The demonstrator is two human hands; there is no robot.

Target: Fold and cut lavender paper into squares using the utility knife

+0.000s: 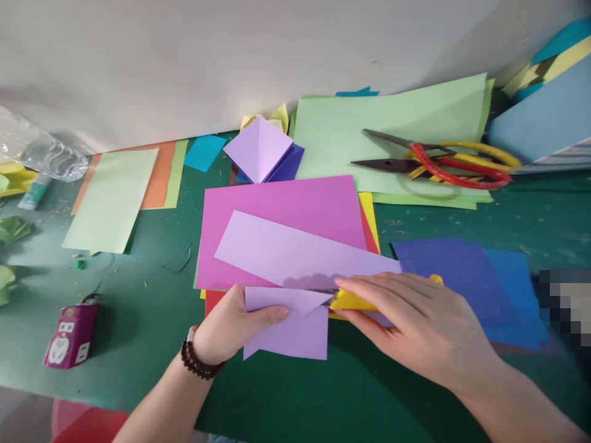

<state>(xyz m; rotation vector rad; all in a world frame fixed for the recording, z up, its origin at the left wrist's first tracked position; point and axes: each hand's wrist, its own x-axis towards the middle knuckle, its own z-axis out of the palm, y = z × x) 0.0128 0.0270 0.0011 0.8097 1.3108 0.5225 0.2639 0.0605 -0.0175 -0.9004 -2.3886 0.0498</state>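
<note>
My left hand (240, 326) pinches a lilac sheet of paper (295, 335) between thumb and fingers, above the table's front part. Closed around yellow-handled scissors (353, 300) is my right hand (415, 326), whose fingers hide most of the handles. The short visible part of the blades meets the right part of the held sheet, where a cut flap shows. Just behind lies a longer lilac strip (300, 243), slanting across a magenta sheet (281, 200). Red and yellow sheets stick out from under the magenta one.
Large red-and-yellow-handled scissors (438, 163) lie on pale green sheets (392, 123). Folded lilac paper (258, 147) sits near the wall. Blue sheets (462, 289) are at right. Leftward are a purple carton (71, 335), pale green paper (113, 200) and a clear bottle (50, 151).
</note>
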